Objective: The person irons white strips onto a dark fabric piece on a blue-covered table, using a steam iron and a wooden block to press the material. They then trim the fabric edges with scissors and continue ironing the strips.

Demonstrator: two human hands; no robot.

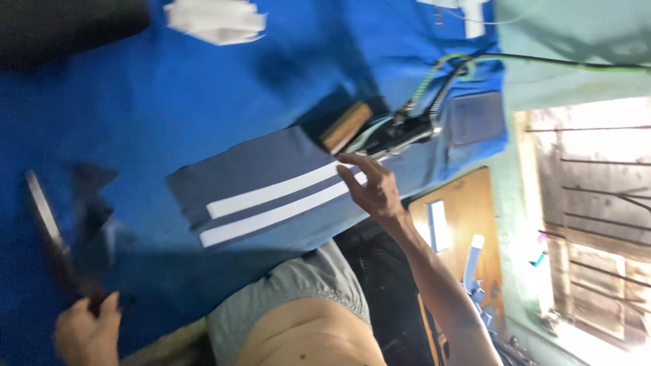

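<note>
Two hands are in view, both yours. Your right hand (374,188), right of the frame's centre, rests with fingers spread and fingertips pressed on the right end of a navy fabric piece (264,186) bearing two white stripes (271,207). That piece lies flat across the middle of the frame on a bright blue cloth surface (169,95), which covers most of the upper and left frame.

Your left hand (87,333), at the lower left edge, is closed around the dark handle of a long tool (51,234), seemingly scissors; the blade runs up toward the left edge, but motion blur prevents a firm identification.

Just above your right hand's fingertips sits an iron (380,132) with a wooden handle (346,127), resting on the blue cloth at the navy piece's upper right corner. Its cord (542,61) runs toward the upper right of the frame.

A small navy patch (477,118) lies right of the iron. White fabric scraps (217,20) sit at the top of the frame, well apart from both hands.

A wooden board (468,210) shows lower right, beside a barred window (590,217).
</note>
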